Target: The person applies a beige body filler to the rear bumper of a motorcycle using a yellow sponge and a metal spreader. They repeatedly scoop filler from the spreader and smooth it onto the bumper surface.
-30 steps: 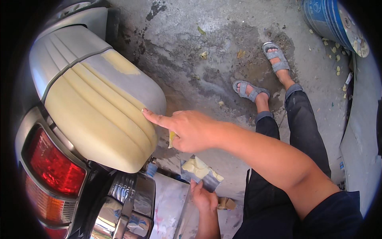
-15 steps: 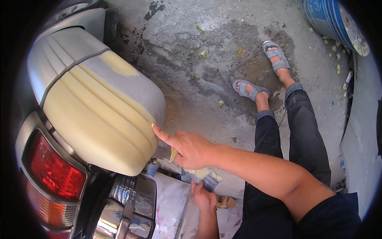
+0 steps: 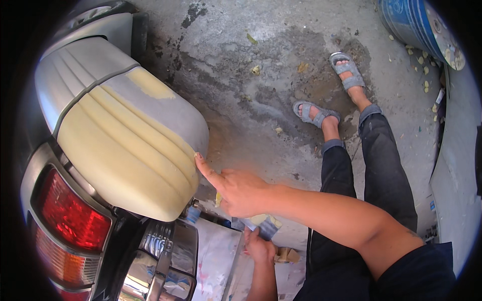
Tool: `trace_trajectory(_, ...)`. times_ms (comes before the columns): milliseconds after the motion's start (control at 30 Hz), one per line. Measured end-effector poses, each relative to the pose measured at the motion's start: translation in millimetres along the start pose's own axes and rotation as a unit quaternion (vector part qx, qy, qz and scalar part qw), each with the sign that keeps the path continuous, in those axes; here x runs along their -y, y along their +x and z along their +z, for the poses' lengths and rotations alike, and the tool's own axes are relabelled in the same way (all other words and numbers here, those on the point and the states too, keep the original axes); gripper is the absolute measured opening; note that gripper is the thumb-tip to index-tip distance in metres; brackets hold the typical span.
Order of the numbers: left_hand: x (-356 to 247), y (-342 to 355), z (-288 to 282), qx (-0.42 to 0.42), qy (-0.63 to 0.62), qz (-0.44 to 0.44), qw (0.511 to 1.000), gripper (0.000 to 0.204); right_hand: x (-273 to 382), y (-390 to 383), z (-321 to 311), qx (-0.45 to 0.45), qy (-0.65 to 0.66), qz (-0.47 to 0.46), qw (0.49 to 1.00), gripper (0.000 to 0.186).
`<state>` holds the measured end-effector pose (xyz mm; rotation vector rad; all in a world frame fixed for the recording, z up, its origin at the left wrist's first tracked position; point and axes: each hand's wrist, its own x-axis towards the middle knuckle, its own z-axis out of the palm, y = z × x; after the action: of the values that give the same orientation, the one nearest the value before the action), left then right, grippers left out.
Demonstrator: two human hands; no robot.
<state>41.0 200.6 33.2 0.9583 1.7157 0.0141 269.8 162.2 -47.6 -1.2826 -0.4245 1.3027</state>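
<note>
Beside me on the left is a vehicle's rear fender panel (image 3: pixel 125 140), its ridged surface largely coated in yellow body filler with grey parts showing. My right hand (image 3: pixel 241 193) reaches across to its near right edge. The index finger is stretched out, its tip at the filler's edge. Curled under it, the other fingers hold a thin yellow spreader (image 3: pixel 218 199), mostly hidden by the hand. Lower down, my left hand (image 3: pixel 260 246) grips a flat grey filler board (image 3: pixel 266 228) with yellow filler on top. My right hand partly covers that board.
Below the panel are a red and orange tail light (image 3: pixel 75 210) and a chrome bumper (image 3: pixel 170 251). A paint-stained white surface (image 3: pixel 213 251) lies beside the bumper, near a small cardboard box (image 3: pixel 287 255). A blue drum (image 3: pixel 414 27) stands far right on the stained concrete floor (image 3: pixel 241 65).
My right hand has shifted slightly to the right along the panel edge, its index finger still stretched out. It hides more of the filler board. My left hand stays almost where it was.
</note>
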Motion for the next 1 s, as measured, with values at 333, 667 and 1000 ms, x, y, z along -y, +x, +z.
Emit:
trace_trajectory(333,20.3,2.8,-19.9,-0.016,0.021,-0.016,1.000,0.052,1.0,1.9,-0.6,-0.038,0.042,-0.028,0.998,0.101)
trace_trajectory(667,30.2,0.5,-30.3,-0.015,0.041,-0.018,0.999,0.051,11.5,-1.4,-0.2,-0.040,0.014,0.014,0.999,0.101)
trace_trajectory(1000,22.3,-10.1,-12.3,-0.049,0.016,-0.014,0.999,0.045,15.1,-5.9,12.8,-0.013,-0.016,0.076,0.997,0.102)
